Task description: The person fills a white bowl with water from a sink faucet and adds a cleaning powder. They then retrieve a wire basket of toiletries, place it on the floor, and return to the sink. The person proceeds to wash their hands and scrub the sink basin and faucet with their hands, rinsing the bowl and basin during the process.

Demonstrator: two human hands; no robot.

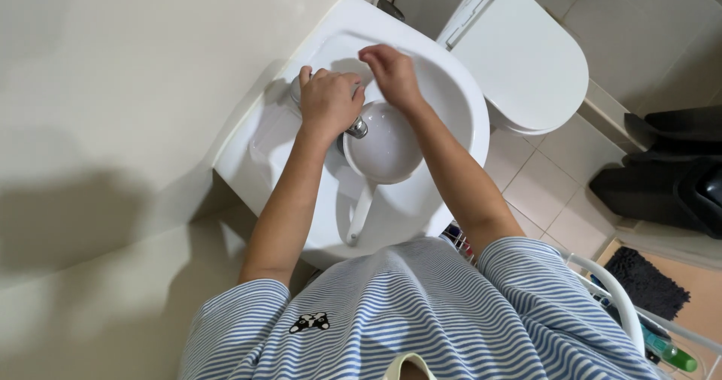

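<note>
Left hand [328, 100] is clenched over the chrome tap [356, 127] at the basin's 11 o'clock, and the right hand [391, 72], fingers loosely curled and holding nothing, hovers at 12 o'clock above the white dipper [383, 151]. It looks like the water-filling step; the next move calls for a steady turn of the tap, I'd judge. Count: two hands, one tap, one dipper with one long handle, one sink [459, 117], one closed toilet [526, 57] at 2 o'clock.
</note>
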